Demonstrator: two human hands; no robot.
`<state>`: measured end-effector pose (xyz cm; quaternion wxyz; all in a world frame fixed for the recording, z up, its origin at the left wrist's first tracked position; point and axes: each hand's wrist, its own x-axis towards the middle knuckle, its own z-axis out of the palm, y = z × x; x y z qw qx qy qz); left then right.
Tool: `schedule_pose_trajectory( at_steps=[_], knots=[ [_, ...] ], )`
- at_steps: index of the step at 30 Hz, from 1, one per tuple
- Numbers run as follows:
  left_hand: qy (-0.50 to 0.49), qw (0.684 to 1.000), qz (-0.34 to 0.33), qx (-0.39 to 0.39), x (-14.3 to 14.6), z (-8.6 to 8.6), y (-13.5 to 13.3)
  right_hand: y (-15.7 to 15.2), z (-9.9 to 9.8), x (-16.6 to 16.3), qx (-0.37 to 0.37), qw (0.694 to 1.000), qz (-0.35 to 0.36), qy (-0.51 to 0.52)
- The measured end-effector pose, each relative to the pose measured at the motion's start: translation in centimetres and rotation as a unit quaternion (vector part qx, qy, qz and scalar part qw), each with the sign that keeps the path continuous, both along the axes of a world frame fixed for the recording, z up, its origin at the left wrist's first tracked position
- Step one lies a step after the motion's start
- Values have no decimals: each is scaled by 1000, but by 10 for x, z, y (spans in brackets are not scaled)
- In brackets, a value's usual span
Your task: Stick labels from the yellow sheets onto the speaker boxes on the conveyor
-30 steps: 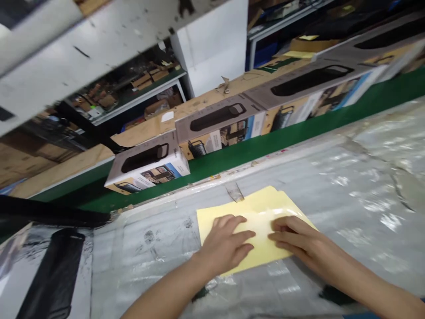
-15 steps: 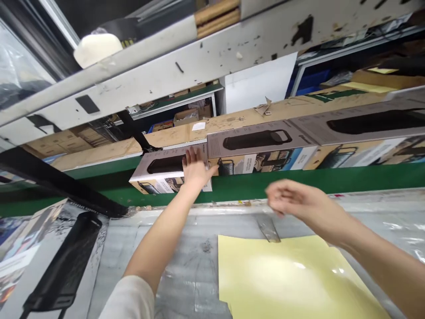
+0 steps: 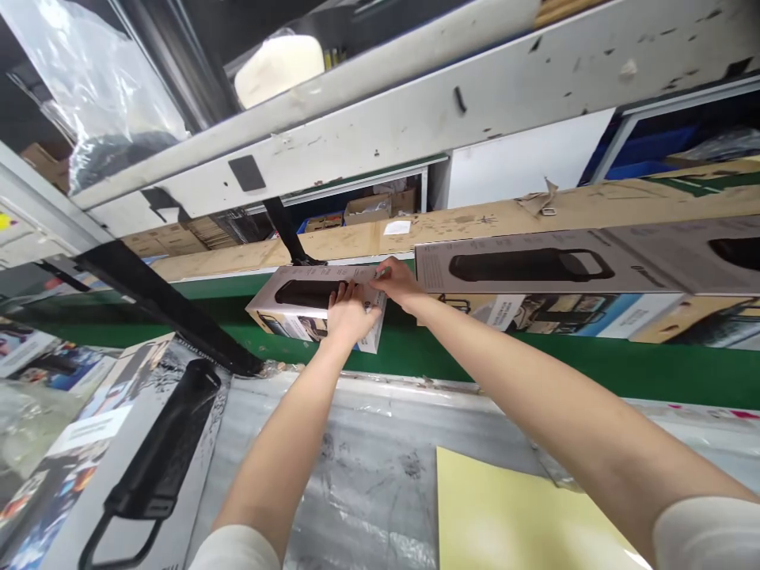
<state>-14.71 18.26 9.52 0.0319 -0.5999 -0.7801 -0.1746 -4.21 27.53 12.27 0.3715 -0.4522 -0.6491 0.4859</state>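
A printed speaker box [image 3: 317,277] lies on the green conveyor belt [image 3: 409,360], its top showing a dark, long speaker. My left hand [image 3: 349,318] rests on the top near the box's right end, fingers flat and the thumb toward the front right edge. At that same right end is my right hand [image 3: 399,283], its thumb and fingers pinched together at the box's edge. Whatever the pinch holds is too small to make out. To the right, a similar box [image 3: 528,265] lies in line, with a gap between the two.
Another box [image 3: 712,245] lies farther right. A larger speaker box [image 3: 160,443] stands on the plastic-covered bench [image 3: 356,467] at left. A yellow sheet [image 3: 492,507] lies at front right. A black post [image 3: 172,309] slants at left, below a white overhead beam [image 3: 356,134].
My right hand has moved left and forward, from above the bench to the box's right end. My left hand stays on the box. A gap has opened between this box and its right-hand neighbour.
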Motion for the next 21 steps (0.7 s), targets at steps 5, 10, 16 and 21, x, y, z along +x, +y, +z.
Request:
schedule_pose_trajectory(
  at_steps=[5,10,16,21],
  knots=[
    [-19,1000,5,13,0,0,-2,5,-13,-13,-29,999,-41,-20],
    [-19,999,0,29,-5,-1,-3,1,-23,-27,-114,991,-70,9],
    [-11,1000,0,25,-8,-3,-3,-11,-31,-22,-195,978,-42,63],
    [17,1000,-21,11,-13,-2,-5,-19,-42,-22,-245,967,-5,65]
  ],
)
